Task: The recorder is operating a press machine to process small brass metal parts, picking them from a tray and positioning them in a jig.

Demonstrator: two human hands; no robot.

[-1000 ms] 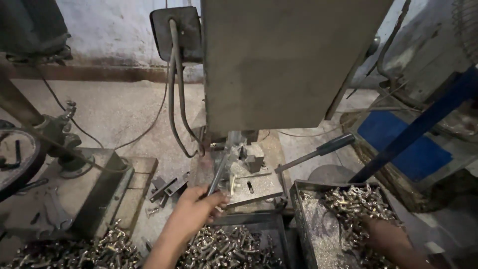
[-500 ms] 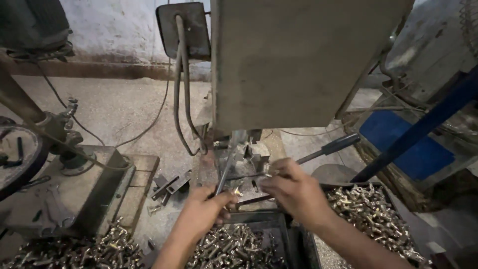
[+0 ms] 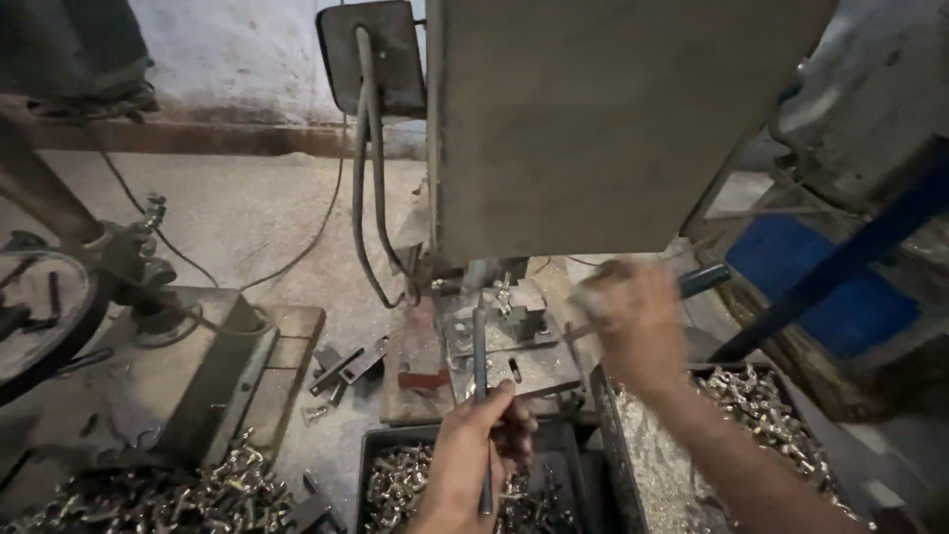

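Left hand: my left hand [image 3: 479, 445] is curled tight around a thin metal rod [image 3: 481, 396], gripping its lower half, thumb side up.
Rod look: slim, straight, dull grey, the same thickness along what I can see (no visible bend).
Rod direction: long axis runs almost straight up and down in my view, near end poking out below my fist, far end pointing away from me at the fixture [image 3: 499, 321] under the big grey machine head [image 3: 613, 119].
Rod place: above the dark tray [image 3: 368, 457] of small shiny metal parts, its tip at the fixture.
Right hand: my right hand [image 3: 633, 321] is raised by the blue-gripped lever [image 3: 704, 280], blurred, so I cannot tell whether it is closed on the lever or merely beside it.
Right side: a second tray [image 3: 605, 415] of shiny parts sits under my right forearm.
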